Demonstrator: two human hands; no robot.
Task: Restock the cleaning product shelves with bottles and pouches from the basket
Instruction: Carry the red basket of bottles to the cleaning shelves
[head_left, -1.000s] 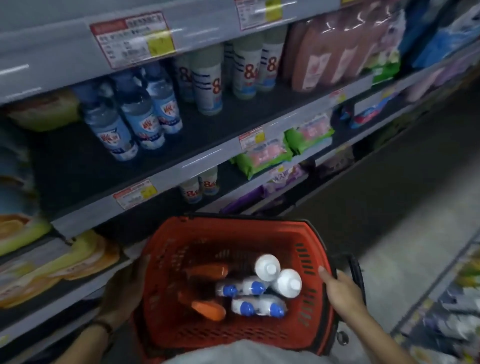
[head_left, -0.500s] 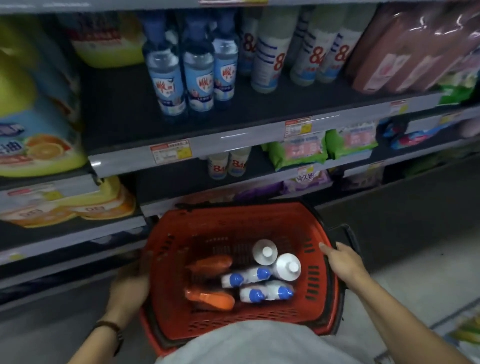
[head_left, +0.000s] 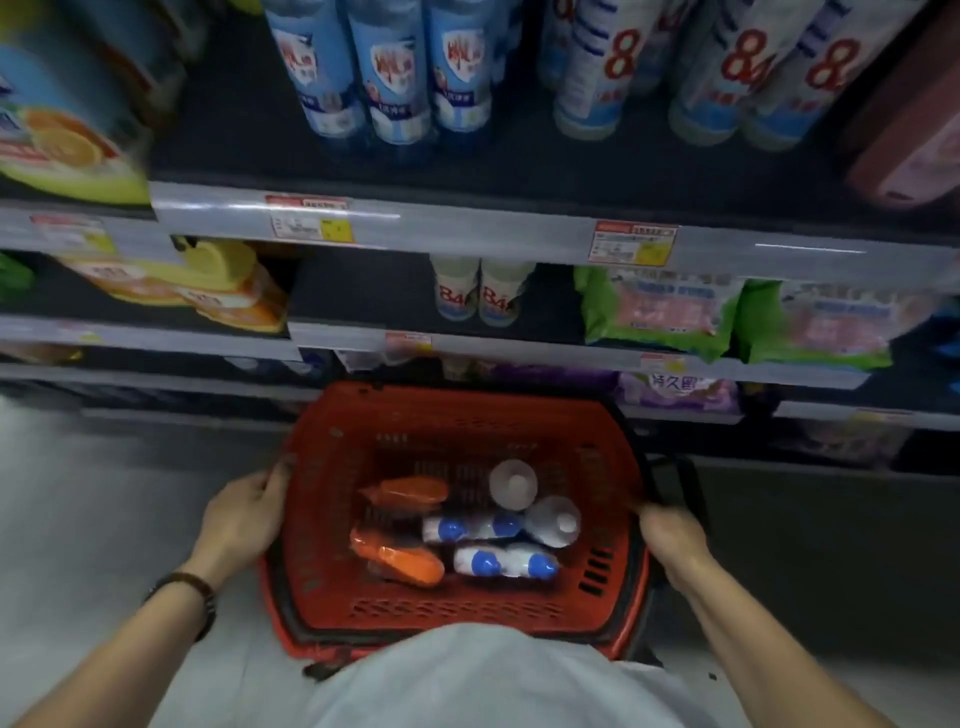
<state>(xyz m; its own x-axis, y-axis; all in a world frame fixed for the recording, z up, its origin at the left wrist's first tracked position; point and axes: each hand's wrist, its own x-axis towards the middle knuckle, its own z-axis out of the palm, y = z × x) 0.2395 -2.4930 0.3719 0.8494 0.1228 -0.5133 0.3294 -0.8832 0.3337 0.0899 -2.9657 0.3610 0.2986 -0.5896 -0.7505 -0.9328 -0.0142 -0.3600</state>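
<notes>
The white plastic bottles with blue caps (head_left: 498, 562) and the orange packs (head_left: 400, 558) lie loose on the floor of the red plastic mesh basket (head_left: 457, 610). They look smooth, stiff and heavy with liquid, so probably best grabbed round the body or neck, one at a time. The person's left hand (head_left: 244, 519) curls over the basket's left rim and the right hand (head_left: 672, 535) over its right rim, right in front of the grey shelves (head_left: 467, 228).

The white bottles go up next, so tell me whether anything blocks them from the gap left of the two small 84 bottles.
Nothing visible does. The white bottles sit uncovered in the basket, and the shelf gap beside the 84 bottles looks bare. The left hand and right hand both hold the basket.
</notes>
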